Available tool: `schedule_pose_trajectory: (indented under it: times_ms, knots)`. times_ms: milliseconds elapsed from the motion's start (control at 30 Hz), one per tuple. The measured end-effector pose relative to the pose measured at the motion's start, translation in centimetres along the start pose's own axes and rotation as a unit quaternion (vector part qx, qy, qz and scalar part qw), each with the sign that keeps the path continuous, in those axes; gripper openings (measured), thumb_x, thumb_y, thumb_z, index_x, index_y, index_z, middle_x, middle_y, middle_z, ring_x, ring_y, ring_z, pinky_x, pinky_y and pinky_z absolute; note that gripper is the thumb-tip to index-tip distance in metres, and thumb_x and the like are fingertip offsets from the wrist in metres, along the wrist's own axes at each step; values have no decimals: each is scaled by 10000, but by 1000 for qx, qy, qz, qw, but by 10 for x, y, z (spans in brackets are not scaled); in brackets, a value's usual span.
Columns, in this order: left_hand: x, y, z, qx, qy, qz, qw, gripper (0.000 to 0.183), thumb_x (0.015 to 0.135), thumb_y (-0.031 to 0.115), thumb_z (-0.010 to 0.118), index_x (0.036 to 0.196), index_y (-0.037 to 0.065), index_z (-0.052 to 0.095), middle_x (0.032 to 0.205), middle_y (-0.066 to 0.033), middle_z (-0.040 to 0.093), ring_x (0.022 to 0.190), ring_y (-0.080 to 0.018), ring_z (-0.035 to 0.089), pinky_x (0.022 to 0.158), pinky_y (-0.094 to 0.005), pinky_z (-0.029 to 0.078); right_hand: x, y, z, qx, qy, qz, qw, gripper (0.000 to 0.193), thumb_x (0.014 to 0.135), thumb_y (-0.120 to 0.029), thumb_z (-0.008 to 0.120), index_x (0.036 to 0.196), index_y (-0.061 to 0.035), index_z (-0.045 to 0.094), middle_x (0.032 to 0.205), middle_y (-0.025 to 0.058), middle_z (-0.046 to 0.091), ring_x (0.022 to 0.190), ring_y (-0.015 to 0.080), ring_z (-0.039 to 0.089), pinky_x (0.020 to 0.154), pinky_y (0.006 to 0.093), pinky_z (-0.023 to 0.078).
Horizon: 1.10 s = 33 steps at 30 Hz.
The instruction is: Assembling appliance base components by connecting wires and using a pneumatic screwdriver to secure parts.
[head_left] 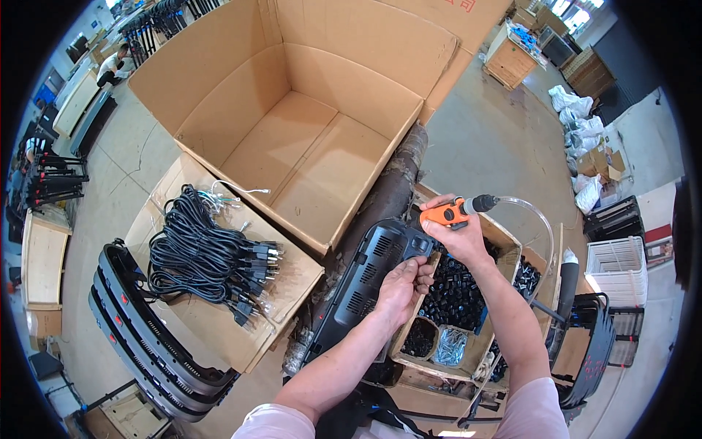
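My right hand (465, 238) is wrapped around an orange and black handheld driver (444, 214), with a clear hose running from its grey and black end. The driver is at the far end of a long black vented plastic cover (363, 282); its tip is hidden. My left hand (401, 289) rests at the right edge of the cover, fingers curled in and thumb against it. Whatever those fingers may hold is hidden. Right beside that hand, a wooden parts box (401, 340) holds many small black plastic parts (453, 293) and silver screws (451, 345).
A large open cardboard box (285, 154) stands ahead. To the left, bundled black power cords (208, 249) lie on cardboard (172, 311), near stacked curved black panels (146, 336). A dark padded roller (398, 172) runs beside the box. White sacks (581, 121) and a white crate (616, 271) stand right.
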<state>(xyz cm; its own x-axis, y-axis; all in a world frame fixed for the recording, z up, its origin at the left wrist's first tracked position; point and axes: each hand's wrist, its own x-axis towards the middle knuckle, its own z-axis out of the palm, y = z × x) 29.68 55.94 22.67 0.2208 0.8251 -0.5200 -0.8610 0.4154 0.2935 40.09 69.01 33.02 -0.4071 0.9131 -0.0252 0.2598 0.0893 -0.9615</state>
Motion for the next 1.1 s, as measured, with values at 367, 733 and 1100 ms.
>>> schedule_pose_trajectory:
  times_ms: [367,733,1100]
  knots:
    - [-3,18,9,-72,97,-10,993,270,1127,332,537,1147,82,634,974,-61,761,721,-162,685,626,-295,580,-4,-2,7,4,8,-16,1000,414,844,-16,821,1227,-17,662,1166,87,728,1068,159,687,951,327,572]
    - [4,34,20,-262,151,25,953,243,1082,353,623,1007,122,639,828,19,621,718,-123,563,623,-249,495,-47,-52,8,42,-20,-29,998,512,852,-56,828,1317,-3,619,1225,129,742,1195,209,685,1083,383,535]
    - [-4,41,-2,-300,50,11,952,230,1118,361,551,1113,137,605,802,41,561,687,-116,499,608,-250,436,-52,-59,22,27,-46,-17,998,504,861,-62,820,1322,-6,621,1240,114,741,1208,196,675,1099,379,516]
